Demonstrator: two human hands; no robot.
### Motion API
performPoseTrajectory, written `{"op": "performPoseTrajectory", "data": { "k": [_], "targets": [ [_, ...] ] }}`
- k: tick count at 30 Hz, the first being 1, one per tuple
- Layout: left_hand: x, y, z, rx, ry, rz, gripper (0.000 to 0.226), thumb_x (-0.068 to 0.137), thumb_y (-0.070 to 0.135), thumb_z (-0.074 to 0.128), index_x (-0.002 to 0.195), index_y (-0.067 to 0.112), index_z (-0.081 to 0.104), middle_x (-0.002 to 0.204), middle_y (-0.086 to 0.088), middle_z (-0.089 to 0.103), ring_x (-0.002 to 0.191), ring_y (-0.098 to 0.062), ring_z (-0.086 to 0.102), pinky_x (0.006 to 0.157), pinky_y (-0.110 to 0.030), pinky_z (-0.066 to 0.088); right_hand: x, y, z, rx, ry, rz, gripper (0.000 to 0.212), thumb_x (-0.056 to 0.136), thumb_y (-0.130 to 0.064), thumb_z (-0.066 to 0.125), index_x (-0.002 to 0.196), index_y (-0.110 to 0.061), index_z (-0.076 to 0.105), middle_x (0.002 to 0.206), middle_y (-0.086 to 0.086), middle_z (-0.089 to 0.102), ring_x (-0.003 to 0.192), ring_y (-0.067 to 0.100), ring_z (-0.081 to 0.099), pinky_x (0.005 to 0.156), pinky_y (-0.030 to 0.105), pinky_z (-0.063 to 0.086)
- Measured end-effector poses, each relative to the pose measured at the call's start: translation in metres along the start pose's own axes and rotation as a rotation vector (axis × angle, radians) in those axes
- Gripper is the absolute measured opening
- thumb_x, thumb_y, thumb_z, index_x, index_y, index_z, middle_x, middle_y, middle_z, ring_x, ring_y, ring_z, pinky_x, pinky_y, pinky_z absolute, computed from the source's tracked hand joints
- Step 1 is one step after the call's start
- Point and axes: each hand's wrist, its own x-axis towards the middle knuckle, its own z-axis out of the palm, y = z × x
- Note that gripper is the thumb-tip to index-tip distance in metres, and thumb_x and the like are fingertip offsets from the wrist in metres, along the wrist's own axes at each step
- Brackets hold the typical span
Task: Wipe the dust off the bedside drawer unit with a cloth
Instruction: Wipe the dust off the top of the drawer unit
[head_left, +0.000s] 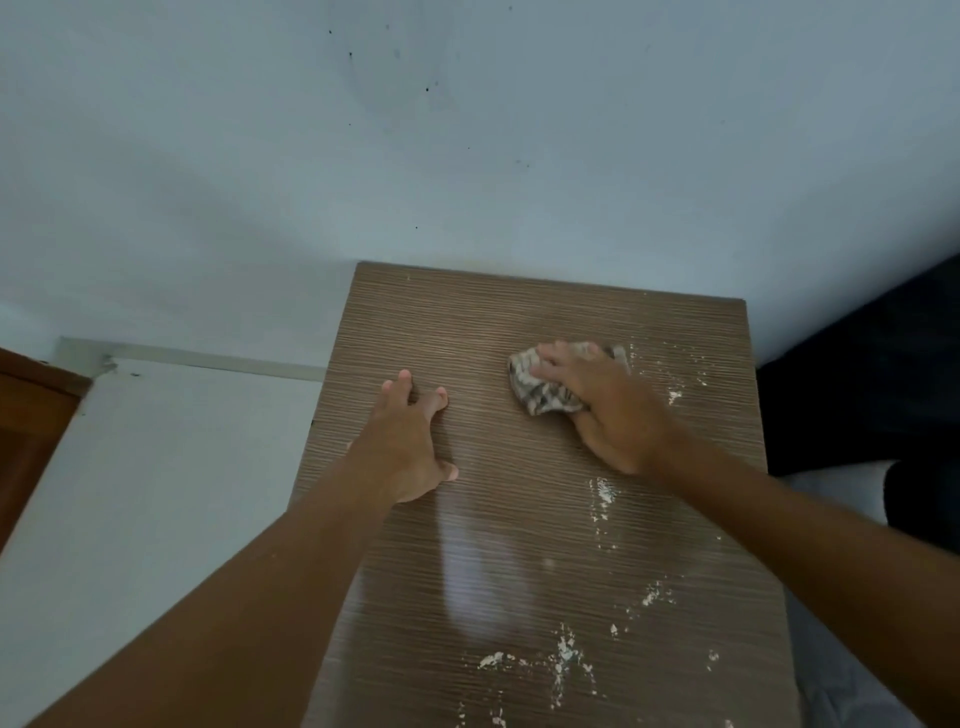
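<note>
The bedside drawer unit (519, 322) shows its brown, fine-striped wooden top from above, standing against a pale blue wall. White dust flecks (602, 491) lie along its right side and near edge. My right hand (608, 410) presses a crumpled grey-and-white patterned cloth (540, 392) onto the top, right of the middle, fingers spread over it. My left hand (410, 441) rests flat on the top near the left edge, fingers apart, holding nothing. The drawers themselves are hidden below.
A pale floor (156, 467) lies to the left of the unit, with a brown wooden piece (31, 415) at the far left. A dark bed headboard (872, 384) and light bedding (831, 488) sit close on the right.
</note>
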Motion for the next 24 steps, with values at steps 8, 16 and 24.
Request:
{"op": "performPoseTrajectory", "data": {
  "k": [8, 16, 24],
  "targets": [
    [0.004, -0.001, 0.0, 0.039, -0.003, 0.014, 0.094, 0.078, 0.038, 0.076, 0.151, 0.029, 0.018, 0.161, -0.006, -0.012, 0.147, -0.025, -0.011, 0.118, -0.042, 0.011, -0.132, -0.086, 0.056, 0.066, -0.228, -0.123, 0.059, 0.081, -0.02, 0.065, 0.138, -0.027, 0.051, 0.154, -0.01, 0.032, 0.146, 0.011, 0.016, 0.119, 0.046, 0.009],
    [0.004, 0.006, -0.007, 0.114, 0.008, 0.019, 0.085, 0.08, 0.05, 0.069, 0.149, 0.025, 0.027, 0.159, -0.009, 0.005, 0.146, -0.03, 0.009, 0.116, -0.042, 0.021, -0.166, -0.121, 0.026, 0.073, -0.134, -0.059, 0.037, 0.1, -0.032, 0.035, 0.128, -0.042, 0.057, 0.13, -0.03, 0.052, 0.116, -0.014, 0.049, 0.096, 0.015, 0.043],
    [0.012, 0.063, 0.004, 0.15, 0.067, 0.191, 0.076, 0.084, 0.056, 0.06, 0.148, 0.029, 0.027, 0.159, -0.006, 0.01, 0.144, -0.028, 0.015, 0.111, -0.046, 0.03, -0.1, -0.022, -0.078, 0.131, 0.388, 0.194, 0.043, 0.094, -0.015, 0.054, 0.128, -0.04, 0.049, 0.096, -0.026, 0.059, 0.081, -0.001, 0.058, 0.07, 0.022, 0.047]
  ]
}}
